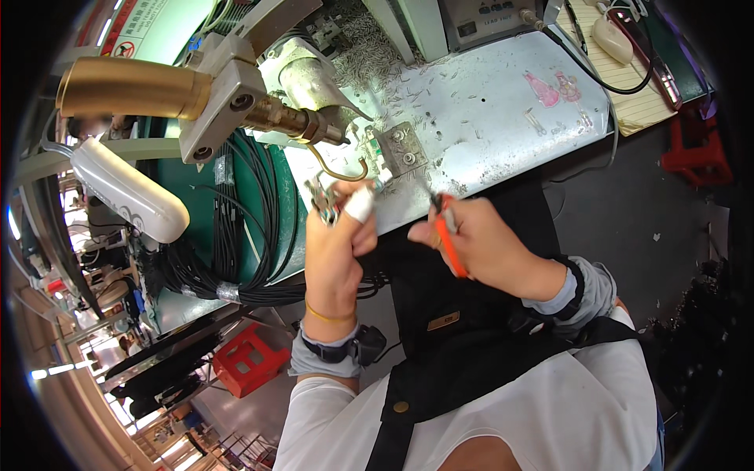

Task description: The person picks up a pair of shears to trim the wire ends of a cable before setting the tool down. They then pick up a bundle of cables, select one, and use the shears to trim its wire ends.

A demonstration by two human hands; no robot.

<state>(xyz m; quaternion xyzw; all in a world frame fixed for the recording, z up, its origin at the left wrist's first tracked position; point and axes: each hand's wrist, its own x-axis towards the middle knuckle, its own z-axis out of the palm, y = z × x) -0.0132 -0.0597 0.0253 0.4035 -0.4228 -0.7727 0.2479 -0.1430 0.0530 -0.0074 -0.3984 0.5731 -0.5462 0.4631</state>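
Note:
My left hand, with a white finger cot on its thumb, is closed around a bundle of small circuit boards. It is just below the tip of a soldering head, where a thin curved tube ends close to my fingers. My right hand grips a pair of orange-handled cutters off the bench's front edge, their dark jaws pointing up toward the bench. A small metal fixture plate lies beyond my hands, with a light-coloured small part at its left. Motion blurs the cutters' tips.
Clipped wire ends litter the back of the metal bench. Coiled black cables lie left, below a white cylindrical lamp-like body. A control box stands behind. Red stools are on the floor.

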